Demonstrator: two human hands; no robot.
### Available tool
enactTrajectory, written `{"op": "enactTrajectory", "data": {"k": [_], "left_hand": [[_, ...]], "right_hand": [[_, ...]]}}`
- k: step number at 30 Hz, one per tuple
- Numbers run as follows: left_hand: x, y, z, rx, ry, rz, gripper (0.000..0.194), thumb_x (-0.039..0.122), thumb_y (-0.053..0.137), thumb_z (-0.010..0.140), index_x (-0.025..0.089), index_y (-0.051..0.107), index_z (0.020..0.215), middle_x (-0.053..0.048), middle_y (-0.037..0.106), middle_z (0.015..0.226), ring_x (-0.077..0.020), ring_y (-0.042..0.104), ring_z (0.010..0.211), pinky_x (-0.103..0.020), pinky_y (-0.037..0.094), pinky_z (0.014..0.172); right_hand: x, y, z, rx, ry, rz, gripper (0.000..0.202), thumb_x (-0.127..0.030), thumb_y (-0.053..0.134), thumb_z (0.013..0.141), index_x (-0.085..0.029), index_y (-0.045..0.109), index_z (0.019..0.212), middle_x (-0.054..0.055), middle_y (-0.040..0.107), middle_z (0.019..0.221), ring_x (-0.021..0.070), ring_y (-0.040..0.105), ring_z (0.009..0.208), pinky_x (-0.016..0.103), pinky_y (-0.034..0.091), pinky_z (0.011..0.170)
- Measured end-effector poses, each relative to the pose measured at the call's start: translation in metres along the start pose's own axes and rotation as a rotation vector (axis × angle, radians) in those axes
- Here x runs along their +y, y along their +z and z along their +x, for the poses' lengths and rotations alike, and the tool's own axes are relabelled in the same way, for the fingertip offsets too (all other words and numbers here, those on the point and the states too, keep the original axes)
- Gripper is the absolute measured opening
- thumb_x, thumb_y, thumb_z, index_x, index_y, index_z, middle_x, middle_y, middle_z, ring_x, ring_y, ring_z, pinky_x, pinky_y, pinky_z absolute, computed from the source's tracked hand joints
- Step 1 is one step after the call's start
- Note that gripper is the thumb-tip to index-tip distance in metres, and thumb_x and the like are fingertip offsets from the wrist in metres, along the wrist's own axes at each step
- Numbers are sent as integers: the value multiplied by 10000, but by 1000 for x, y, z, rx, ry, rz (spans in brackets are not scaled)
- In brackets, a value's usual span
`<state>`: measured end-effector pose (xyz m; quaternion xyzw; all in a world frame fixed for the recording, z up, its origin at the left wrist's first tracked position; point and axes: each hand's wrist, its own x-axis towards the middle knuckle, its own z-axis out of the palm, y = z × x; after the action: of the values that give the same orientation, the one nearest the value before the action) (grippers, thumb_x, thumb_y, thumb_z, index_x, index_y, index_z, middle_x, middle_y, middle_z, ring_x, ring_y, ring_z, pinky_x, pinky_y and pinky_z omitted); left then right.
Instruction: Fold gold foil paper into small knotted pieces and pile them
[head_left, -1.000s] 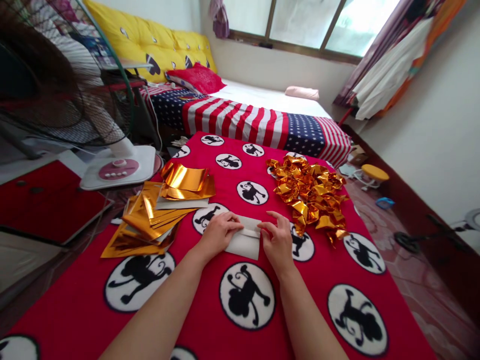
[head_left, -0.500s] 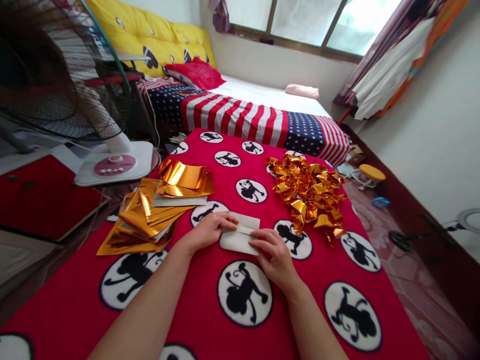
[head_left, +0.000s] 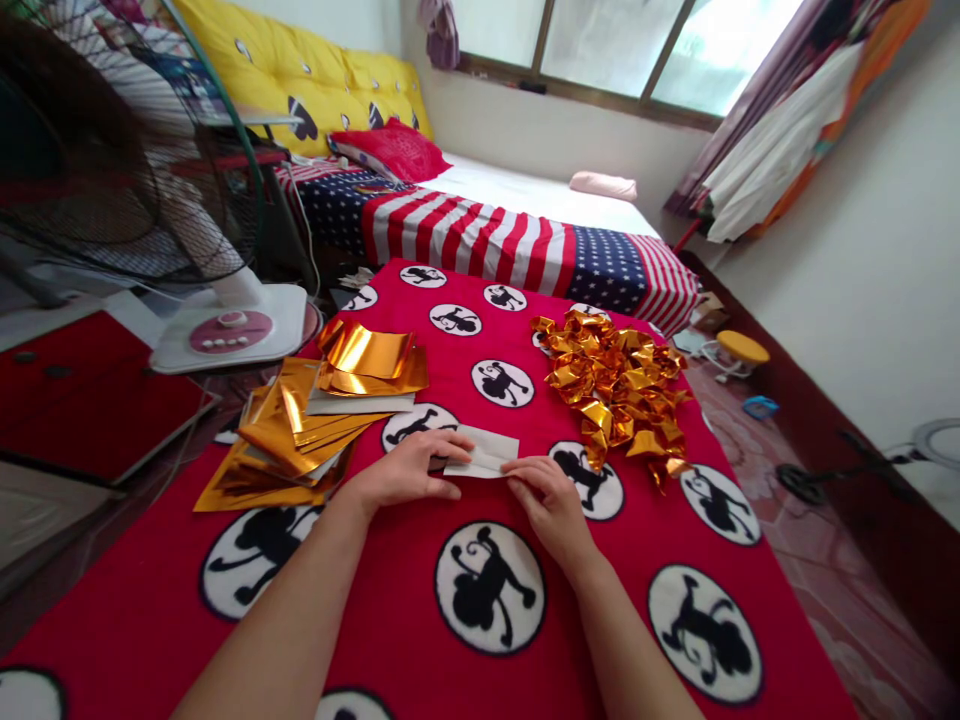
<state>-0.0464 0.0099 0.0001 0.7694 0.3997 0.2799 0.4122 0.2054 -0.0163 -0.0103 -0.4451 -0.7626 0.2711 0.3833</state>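
Note:
A small sheet of paper [head_left: 484, 446], pale side up, lies creased on the red cloth between my hands, its near part folded in. At its left edge, my left hand [head_left: 412, 468] rests its stretched fingers on the sheet, the thumb apart below. My right hand [head_left: 546, 488] pinches the near right corner between thumb and fingers. To the left is a loose stack of gold foil paper sheets [head_left: 292, 430], some showing pale backs. A heap of folded gold foil pieces [head_left: 615, 375] lies to the right.
The red cloth [head_left: 390, 600] with monkey prints covers the table. An electric fan [head_left: 232, 320] stands at its left. Beyond the far edge is a bed [head_left: 465, 230]. A yellow stool [head_left: 742, 347] and a blue object [head_left: 761, 406] are on the floor at right.
The near flap of the paper has been folded in, so the sheet looks narrower. My left thumb has come away from the others, while my right hand has barely moved.

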Motion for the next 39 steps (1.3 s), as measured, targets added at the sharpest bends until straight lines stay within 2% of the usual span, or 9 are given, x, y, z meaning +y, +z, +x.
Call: {"op": "enactTrajectory", "data": {"k": [3,9,13,17,21,24,28,32,39], "left_hand": [[2,7,3,88,-19,12,160,281,689,777,221,779,896,-64,710,1125,-209,654,1028,-314,485,948],[2,15,8,218,-37,36,210,268,570,871,224,775,881,-39,746,1030,-184,683,932,-274,510,869],[0,19,11,278,-56,70,177,257,598,853,226,771,863,-31,755,980,-181,689,901,-270,513,844],[-1,23,13,325,-103,96,117,207,651,789,232,764,802,-15,756,946,-175,691,879,-273,515,839],[-3,25,13,365,-122,116,80,153,686,721,217,731,707,-12,750,929,-175,687,871,-275,517,817],[-4,26,13,387,-109,132,72,138,702,694,206,710,671,-18,741,915,-175,680,859,-279,516,804],[-2,26,14,400,-100,142,71,140,706,694,203,706,662,-27,732,905,-176,676,847,-287,517,800],[2,25,15,406,-93,144,79,150,679,726,204,720,685,-33,738,904,-176,683,844,-288,526,811],[2,22,13,408,-110,171,130,223,642,793,202,732,702,-50,751,923,-179,698,835,-287,546,803]], "right_hand": [[-1,2,4,22,53,-19,143,-175,597,884,-244,722,878,34,720,918,196,622,924,348,491,861],[-3,8,9,78,136,-100,142,-194,574,880,-217,690,801,37,693,849,198,613,852,328,478,797],[-6,14,10,140,179,-146,153,-198,561,868,-211,661,753,40,673,872,197,609,868,323,465,806],[-6,20,10,218,265,-197,75,-194,613,800,-206,639,731,41,630,961,188,606,889,304,466,770],[-5,22,9,222,326,-246,52,-191,635,762,-211,616,717,30,613,950,184,596,849,300,458,731],[-6,23,10,228,333,-253,64,-207,617,788,-213,623,724,34,613,955,186,592,862,304,453,753],[-7,23,12,235,347,-230,153,-249,570,852,-210,627,716,35,607,933,175,590,839,295,447,743],[-8,24,11,250,363,-262,155,-228,588,827,-205,587,673,33,595,900,171,580,793,292,438,705],[-7,25,8,275,347,-246,148,-191,586,808,-201,555,664,42,577,918,177,577,838,294,451,753]]}}
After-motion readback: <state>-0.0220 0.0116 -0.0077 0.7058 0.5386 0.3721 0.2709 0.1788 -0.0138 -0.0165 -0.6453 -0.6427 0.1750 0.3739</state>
